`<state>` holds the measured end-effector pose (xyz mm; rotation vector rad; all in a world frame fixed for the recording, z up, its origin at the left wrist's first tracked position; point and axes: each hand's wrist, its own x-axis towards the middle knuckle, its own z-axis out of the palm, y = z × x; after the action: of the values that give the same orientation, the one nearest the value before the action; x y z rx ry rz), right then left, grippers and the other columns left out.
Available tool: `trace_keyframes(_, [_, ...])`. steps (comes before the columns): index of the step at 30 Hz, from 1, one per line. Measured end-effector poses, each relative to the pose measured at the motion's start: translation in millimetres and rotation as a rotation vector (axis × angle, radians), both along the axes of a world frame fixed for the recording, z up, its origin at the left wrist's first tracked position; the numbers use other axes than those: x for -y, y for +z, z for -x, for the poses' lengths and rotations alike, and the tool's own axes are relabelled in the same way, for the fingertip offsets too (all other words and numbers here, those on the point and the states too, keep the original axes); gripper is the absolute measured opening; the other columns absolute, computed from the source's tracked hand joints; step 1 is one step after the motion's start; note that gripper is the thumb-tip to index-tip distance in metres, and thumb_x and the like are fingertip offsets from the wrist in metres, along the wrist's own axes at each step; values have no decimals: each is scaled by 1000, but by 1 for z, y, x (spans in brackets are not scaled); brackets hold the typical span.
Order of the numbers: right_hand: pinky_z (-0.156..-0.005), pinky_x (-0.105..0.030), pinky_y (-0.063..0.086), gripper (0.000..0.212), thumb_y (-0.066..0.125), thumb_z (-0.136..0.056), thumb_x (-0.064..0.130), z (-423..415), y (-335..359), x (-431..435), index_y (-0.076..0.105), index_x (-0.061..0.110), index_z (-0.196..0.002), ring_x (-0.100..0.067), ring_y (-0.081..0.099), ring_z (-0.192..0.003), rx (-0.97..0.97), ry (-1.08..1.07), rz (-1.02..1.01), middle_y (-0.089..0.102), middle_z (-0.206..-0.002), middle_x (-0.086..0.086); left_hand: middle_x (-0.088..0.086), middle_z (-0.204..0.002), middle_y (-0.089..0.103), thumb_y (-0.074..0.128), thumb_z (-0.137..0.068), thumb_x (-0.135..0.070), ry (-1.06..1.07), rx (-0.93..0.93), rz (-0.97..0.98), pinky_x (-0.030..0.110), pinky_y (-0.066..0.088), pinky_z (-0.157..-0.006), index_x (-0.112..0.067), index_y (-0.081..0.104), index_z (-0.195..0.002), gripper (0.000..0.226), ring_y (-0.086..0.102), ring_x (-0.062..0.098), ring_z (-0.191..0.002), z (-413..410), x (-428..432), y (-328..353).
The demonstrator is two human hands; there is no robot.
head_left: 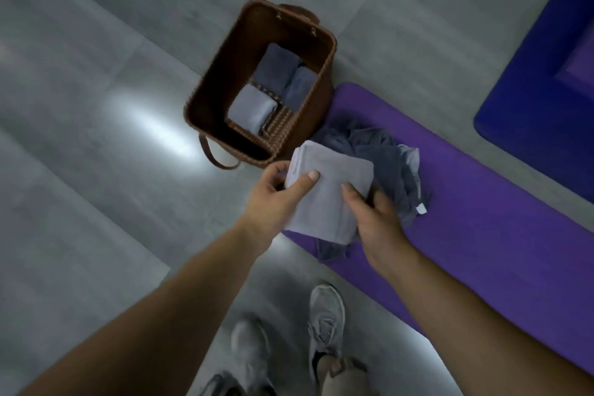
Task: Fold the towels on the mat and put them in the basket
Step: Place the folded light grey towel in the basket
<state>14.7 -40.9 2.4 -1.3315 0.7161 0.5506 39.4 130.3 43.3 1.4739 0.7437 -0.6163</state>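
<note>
As the head camera looks down: one view, somewhat blurred, takes in both bare forearms and the ground below.
Folded towel (328, 190): a light grey square held in the air by both hands, over the near part of the loose pile and just beside the basket's near corner.
Left hand (273, 199): pinches the towel's left edge, with the thumb on top and the fingers curled beneath.
Right hand (376, 219): clamps the lower right part, with the thumb pressed on top; the fingers underneath are mostly hidden.
Basket (225, 74): brown, woven and open-topped, standing on the floor (96, 138) at the end of the mat.
Towels in basket: a light grey folded one (252, 111) lies nearest, with two darker grey ones (273, 64) (300, 87) side by side behind it.
Loose pile (385, 154): crumpled dark grey and pale towels on the mat, partly covered by the held towel.
Mat (482, 202): purple, lying on the grey tiled floor.
Blue mat (530, 90): at the upper right, apart from the purple one.
Shoes (326, 315): grey trainers at the bottom edge.
</note>
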Motion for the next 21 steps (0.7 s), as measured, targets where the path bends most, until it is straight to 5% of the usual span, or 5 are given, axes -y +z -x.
trace_keyframes(4, [-84, -33, 60, 24, 69, -92, 43, -59, -28, -59, 63, 35, -113, -7, 72, -98, 4, -84, 51, 73, -107, 12, -6, -123, 68, 77, -68, -61, -55, 17, 24, 41, 60, -91, -35, 62, -125, 63, 68, 19, -111, -70, -54, -33])
trace_keyframes(8, [-90, -42, 59, 41, 69, -90, 51, -118, -55, -113, 60, 31, -125, -13, 68, -106, -8, -162, 117, 70, -116, 9, -5, -127, 66, 79, -79, -56, -173, 35, 60, 44, 61, -87, -34, 53, -137, 67, 67, 20, -114, -137, -103, -78])
trace_keyframes(14, [-91, -34, 59, 34, 65, -95, 45, -174, -112, -176, 61, 31, -126, -7, 70, -103, 8, -322, 212, 72, -115, 10, -5, -124, 66, 77, -78, -58, -242, 28, 59, 40, 62, -88, -33, 46, -132, 68, 71, 16, -107, -219, -147, -152])
trace_keyframes(21, [-88, -25, 58, 26, 54, -101, 47, -189, -171, -227, 58, 40, -125, 1, 68, -100, -44, -449, 272, 70, -114, 16, -8, -117, 67, 74, -87, -51, -308, 20, 22, 17, 59, -71, -27, 49, -127, 53, 70, -4, -90, -234, -163, -217])
